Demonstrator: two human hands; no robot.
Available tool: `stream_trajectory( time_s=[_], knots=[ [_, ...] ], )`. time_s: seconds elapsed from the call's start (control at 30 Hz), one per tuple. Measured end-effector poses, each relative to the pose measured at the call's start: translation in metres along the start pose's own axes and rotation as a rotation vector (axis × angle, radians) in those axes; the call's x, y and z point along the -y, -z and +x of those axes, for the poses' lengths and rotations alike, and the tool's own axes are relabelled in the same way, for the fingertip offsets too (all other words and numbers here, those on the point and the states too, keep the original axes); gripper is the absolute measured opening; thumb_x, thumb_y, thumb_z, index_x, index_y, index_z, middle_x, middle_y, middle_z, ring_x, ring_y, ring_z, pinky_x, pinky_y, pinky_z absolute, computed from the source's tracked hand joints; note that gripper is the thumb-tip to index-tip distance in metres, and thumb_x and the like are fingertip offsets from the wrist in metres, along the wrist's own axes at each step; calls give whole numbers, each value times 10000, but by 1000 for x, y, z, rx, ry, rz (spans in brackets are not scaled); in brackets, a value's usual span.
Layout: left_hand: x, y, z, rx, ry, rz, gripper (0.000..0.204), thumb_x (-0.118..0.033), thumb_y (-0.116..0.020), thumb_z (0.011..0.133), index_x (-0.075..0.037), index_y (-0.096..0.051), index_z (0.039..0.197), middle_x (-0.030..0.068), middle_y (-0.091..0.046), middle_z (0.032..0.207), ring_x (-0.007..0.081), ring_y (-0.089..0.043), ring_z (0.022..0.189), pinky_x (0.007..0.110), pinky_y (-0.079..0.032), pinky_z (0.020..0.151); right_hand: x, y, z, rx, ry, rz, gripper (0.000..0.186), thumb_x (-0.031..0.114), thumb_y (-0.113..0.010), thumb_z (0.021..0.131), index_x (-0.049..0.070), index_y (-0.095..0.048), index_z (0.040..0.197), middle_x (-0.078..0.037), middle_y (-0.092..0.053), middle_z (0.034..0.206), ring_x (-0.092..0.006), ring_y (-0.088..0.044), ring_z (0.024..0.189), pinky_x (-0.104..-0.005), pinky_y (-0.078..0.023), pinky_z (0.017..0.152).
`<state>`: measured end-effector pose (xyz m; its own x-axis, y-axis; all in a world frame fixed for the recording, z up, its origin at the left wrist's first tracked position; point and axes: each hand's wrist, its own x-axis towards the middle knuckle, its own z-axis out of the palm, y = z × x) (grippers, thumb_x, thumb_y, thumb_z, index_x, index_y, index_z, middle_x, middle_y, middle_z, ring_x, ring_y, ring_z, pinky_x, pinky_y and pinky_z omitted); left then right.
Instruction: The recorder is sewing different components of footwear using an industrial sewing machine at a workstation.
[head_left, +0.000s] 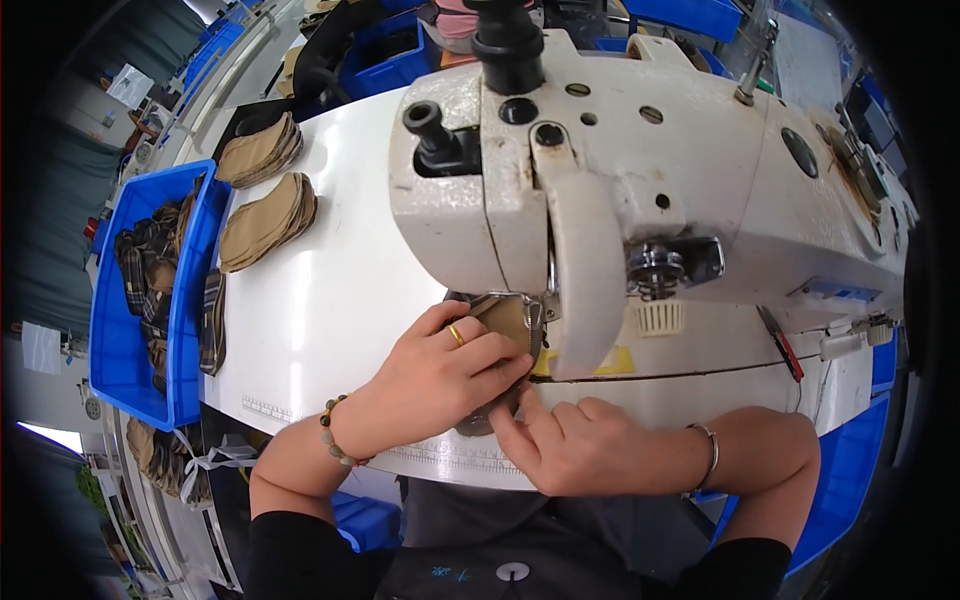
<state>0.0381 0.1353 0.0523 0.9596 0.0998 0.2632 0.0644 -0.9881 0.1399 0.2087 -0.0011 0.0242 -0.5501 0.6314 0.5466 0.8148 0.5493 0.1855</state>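
A tan fabric piece [510, 318] with a dark edge lies under the presser foot [533, 318] of a white sewing machine [640, 150]. My left hand [450, 375], with a ring on one finger, rests over the piece, its bent fingers gripping it just in front of the foot. Close beside it, my right hand [575, 440] pinches the piece's near edge, index finger stretched along it and the other fingers curled. A dark grey part of the work [474, 424] shows below the left palm. The fingertips meet near the seam line, and part of the piece is hidden beneath them.
Two stacks of tan fabric pieces, a far stack [260, 150] and a nearer stack [268, 222], lie on the white table [330, 290]. A blue bin [185, 390] of plaid fabric stands at the left. Red-handled thread snips [782, 345] lie at the right.
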Motion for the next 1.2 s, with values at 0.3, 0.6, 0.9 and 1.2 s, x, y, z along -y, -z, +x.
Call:
stream_trajectory(
  time_s=[0.3, 0.6, 0.9, 1.2],
  knots=[
    [-16, 2, -2, 2, 59, 159, 340, -148, -720, 700, -125, -751, 1037, -34, -628, 988, 158, -633, 953, 470, -414, 1012, 1, -10, -3, 48, 48, 19, 155, 147, -622, 719, -3, -649, 748, -208, -703, 781, -92, -527, 463, -216, -362, 406],
    [-22, -11, -4, 28, 124, 58, 358, -125, -751, 691, -116, -747, 1049, -35, -621, 988, 164, -615, 944, 516, -350, 1022, 8, -6, -5, 63, 43, 34, 153, 135, -619, 699, -13, -626, 662, -275, -699, 788, -100, -528, 442, -225, -376, 385],
    [-21, -10, 1, 43, 127, -25, 349, -99, -732, 701, -100, -745, 1050, -38, -602, 972, 171, -596, 939, 512, -329, 1008, 10, -1, -5, 128, 33, 1, 162, 135, -607, 718, -21, -630, 683, -290, -707, 824, -82, -506, 440, -219, -363, 383],
    [-4, -20, 17, -94, 151, 73, 255, -134, -714, 706, -86, -753, 953, -12, -578, 909, 191, -557, 982, 513, -343, 1028, -5, -16, -4, 142, -21, -83, 183, 113, -629, 707, -27, -688, 809, -272, -718, 905, -114, -556, 472, -237, -403, 402]
  ],
)
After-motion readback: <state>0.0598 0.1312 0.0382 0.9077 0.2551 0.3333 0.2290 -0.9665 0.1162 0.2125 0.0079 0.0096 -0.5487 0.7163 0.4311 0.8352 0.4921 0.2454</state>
